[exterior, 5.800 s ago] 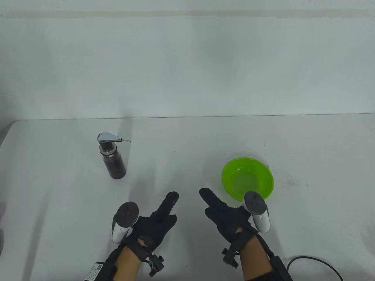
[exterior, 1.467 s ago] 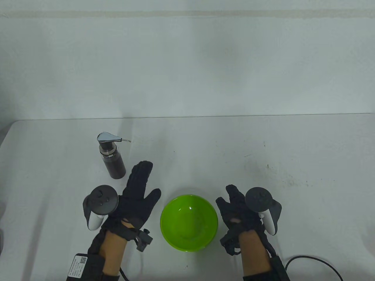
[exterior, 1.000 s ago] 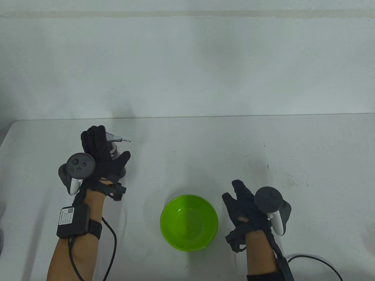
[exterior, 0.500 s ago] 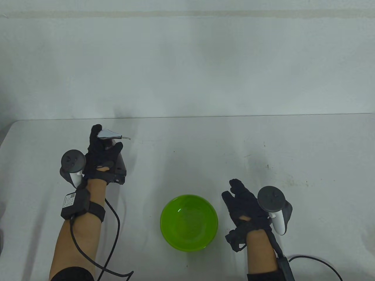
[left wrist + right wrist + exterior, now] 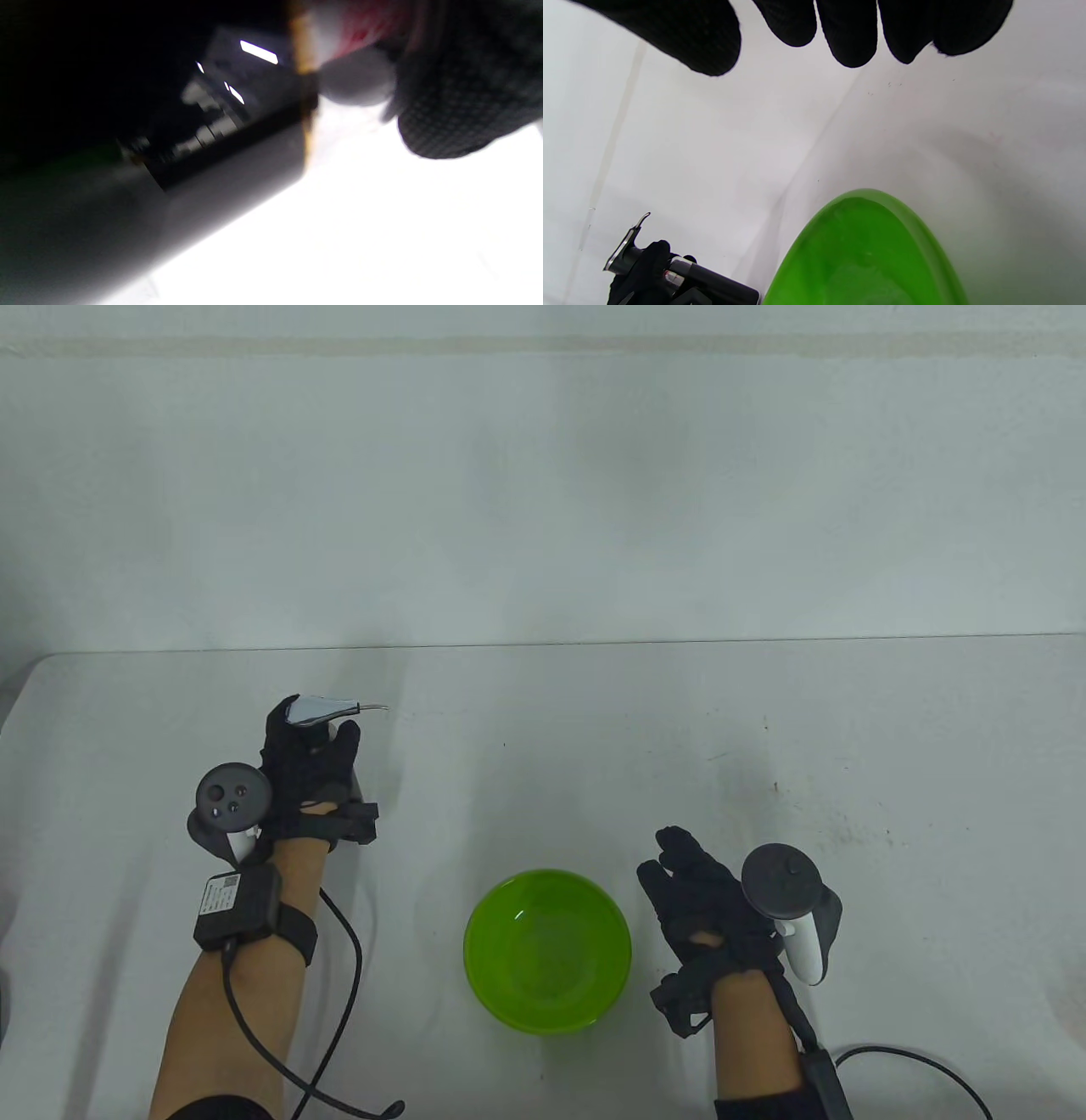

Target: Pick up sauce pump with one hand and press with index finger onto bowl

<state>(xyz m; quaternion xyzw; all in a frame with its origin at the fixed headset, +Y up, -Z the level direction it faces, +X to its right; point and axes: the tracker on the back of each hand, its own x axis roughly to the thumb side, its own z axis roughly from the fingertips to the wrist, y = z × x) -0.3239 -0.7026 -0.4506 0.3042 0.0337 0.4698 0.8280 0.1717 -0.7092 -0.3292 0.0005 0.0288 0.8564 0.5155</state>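
The sauce pump (image 5: 327, 711) is a dark bottle with a chrome head and a thin spout pointing right. My left hand (image 5: 307, 759) grips it around the body, one finger lying on the chrome head. The bottle fills the left wrist view (image 5: 220, 152), blurred, beside a gloved finger (image 5: 458, 110). The green bowl (image 5: 548, 950) stands on the table in front, right of the pump and apart from it. My right hand (image 5: 700, 891) is empty just right of the bowl, fingers spread (image 5: 848, 38). The right wrist view shows the bowl rim (image 5: 903, 216) and the held pump (image 5: 670, 271).
The white table (image 5: 594, 746) ends at a far edge against a pale wall. Black cables trail from both wrists at the near edge (image 5: 339, 984) (image 5: 916, 1065). Small dark specks mark the table at the right (image 5: 848, 831).
My left hand, holding the pump, has shifted slightly right and toward me. The bowl and my right hand have barely moved.
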